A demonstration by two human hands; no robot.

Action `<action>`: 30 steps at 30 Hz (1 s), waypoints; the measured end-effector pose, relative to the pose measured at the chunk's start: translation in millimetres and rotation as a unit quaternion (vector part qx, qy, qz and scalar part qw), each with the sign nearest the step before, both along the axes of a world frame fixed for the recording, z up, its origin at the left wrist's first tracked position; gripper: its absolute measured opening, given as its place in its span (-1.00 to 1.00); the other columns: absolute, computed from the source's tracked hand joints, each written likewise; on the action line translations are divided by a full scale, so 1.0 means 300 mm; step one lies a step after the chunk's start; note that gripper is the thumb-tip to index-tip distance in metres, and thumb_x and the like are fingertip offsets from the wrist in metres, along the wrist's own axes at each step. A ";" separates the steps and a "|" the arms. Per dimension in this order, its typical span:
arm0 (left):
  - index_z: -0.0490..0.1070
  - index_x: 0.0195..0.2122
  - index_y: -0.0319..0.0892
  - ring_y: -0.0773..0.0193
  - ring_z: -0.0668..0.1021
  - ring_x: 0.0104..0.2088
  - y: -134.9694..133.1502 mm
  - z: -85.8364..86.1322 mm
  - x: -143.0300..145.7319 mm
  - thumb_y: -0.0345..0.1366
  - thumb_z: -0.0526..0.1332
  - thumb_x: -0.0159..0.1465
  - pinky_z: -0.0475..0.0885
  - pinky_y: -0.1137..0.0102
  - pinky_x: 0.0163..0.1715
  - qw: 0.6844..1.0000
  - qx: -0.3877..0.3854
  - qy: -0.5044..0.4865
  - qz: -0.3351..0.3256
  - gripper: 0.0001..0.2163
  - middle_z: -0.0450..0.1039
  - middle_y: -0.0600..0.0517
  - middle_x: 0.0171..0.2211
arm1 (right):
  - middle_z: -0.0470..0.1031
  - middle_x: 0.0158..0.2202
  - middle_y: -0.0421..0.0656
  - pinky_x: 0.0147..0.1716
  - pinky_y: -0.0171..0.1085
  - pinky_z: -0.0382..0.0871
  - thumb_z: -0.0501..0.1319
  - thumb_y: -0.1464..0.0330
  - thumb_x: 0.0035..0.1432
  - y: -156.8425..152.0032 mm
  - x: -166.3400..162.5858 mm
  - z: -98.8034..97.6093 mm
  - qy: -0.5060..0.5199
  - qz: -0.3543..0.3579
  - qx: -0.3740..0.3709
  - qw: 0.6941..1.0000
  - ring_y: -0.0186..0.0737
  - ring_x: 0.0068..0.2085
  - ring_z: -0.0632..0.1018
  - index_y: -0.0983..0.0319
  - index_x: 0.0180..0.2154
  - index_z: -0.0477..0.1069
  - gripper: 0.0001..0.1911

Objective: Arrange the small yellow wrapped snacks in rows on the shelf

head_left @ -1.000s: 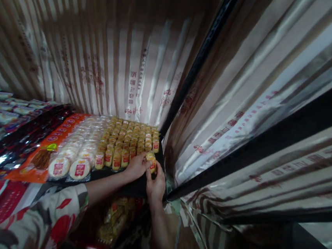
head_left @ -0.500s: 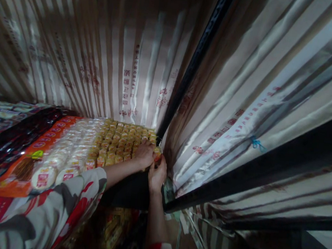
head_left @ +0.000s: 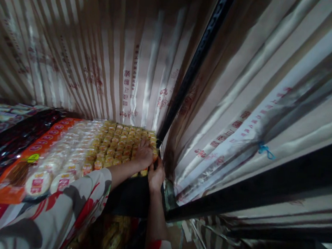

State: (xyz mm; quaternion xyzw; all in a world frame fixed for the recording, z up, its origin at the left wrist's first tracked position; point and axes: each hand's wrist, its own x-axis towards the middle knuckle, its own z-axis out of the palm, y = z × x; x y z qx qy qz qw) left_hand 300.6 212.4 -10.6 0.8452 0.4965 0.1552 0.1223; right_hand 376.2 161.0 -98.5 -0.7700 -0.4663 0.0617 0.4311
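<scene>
The left hand [head_left: 143, 153] lies palm down with fingers spread on the yellow snack packets [head_left: 117, 143], at the corner of their block nearest the black post [head_left: 195, 64]. The right hand [head_left: 156, 175], just below that corner, is curled against the packets' front edge; whether it grips one cannot be told. White round cakes [head_left: 62, 165] lie left of the packets.

curtain [head_left: 244, 108] crowding right, snack rows [head_left: 117, 143] left
</scene>
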 end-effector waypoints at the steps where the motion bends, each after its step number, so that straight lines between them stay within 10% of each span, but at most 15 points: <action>1: 0.43 -0.17 -0.30 0.06 0.21 0.16 0.001 0.001 0.000 -0.42 0.06 0.16 0.07 0.21 0.14 1.000 0.002 0.002 0.000 -0.75 0.28 -0.16 0.08 | 0.46 -0.06 0.09 -0.07 -0.19 0.29 0.04 0.38 0.07 0.004 -0.001 -0.002 0.001 0.001 -0.004 1.000 -0.07 -0.07 0.48 0.36 0.05 0.28 -0.52; 30: 0.29 0.00 -0.29 0.07 0.03 0.24 -0.002 -0.030 -0.009 -0.40 0.04 0.18 0.01 0.11 0.19 0.995 0.081 0.025 -0.055 -0.66 0.17 -0.17 0.15 | 0.39 0.02 0.04 -0.01 -0.13 0.25 -0.02 0.37 0.09 0.042 0.003 -0.046 -0.024 0.022 0.052 0.998 -0.10 0.02 0.39 0.31 0.11 0.23 -0.48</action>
